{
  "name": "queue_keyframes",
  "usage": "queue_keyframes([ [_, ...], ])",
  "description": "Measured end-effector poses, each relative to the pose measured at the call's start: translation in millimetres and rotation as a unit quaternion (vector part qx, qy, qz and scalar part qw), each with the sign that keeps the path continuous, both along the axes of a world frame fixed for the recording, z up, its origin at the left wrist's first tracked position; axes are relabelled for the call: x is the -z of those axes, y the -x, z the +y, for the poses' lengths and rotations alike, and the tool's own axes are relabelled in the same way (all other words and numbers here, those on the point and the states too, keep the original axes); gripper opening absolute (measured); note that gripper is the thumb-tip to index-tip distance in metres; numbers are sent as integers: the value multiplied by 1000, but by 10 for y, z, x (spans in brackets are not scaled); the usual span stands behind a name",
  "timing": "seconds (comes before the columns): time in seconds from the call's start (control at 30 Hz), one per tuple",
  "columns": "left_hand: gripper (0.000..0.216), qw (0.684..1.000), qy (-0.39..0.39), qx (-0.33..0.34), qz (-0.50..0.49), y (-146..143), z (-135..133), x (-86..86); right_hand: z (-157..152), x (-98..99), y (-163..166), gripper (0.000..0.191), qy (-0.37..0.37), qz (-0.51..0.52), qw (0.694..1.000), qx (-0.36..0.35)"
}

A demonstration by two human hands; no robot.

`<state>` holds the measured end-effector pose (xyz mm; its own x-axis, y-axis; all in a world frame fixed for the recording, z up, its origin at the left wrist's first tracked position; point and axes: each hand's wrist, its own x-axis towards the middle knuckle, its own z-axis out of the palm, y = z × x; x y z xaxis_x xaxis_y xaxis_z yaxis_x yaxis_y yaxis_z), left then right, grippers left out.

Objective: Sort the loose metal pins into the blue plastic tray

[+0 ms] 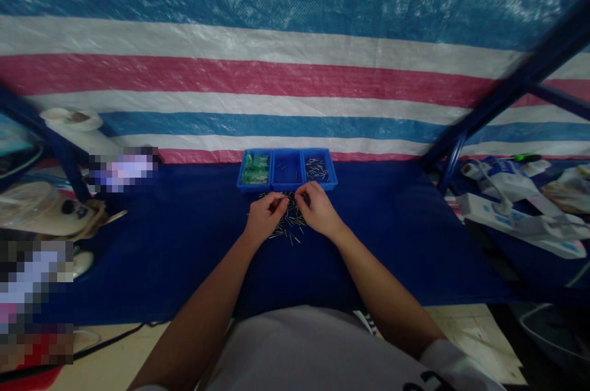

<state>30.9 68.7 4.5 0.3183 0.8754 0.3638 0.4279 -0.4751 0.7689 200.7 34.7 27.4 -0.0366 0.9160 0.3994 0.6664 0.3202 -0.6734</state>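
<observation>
Several small metal pins [288, 226] lie in a loose pile on a dark blue cloth [184, 243]. My left hand [264, 217] rests at the pile's left edge, fingers pinched on a pin near its tip. My right hand [317, 209] sits at the pile's right edge, fingers curled and pinched; what it holds is too small to make out. Just behind the hands stands a blue tray [286, 185] with three compartments: green pieces [255, 168] on the left, a few pins in the middle, more pins [317, 169] on the right.
A striped blue, white and red tarp [295, 65] hangs behind the table. Blue metal frame bars [502, 96] slant on the right. White power strips and packets [511, 206] lie at the right. A paper roll [76, 123] and clutter sit at the left.
</observation>
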Motion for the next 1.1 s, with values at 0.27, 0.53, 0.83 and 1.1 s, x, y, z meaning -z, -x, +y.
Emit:
queue_keyframes([
  [0.27,22,1000,-5,10,2,-8,8,-3,-27,5,85,12,61,86,993,-50],
  [0.53,22,1000,3,-10,-10,7,18,19,-26,29,89,17,74,79,992,-67],
  [0.83,18,1000,-6,7,0,-7,1,11,-20,36,109,18,56,154,986,-4],
  [1.1,19,1000,1,17,-6,-10,15,39,-19,72,155,16,84,230,970,-8],
])
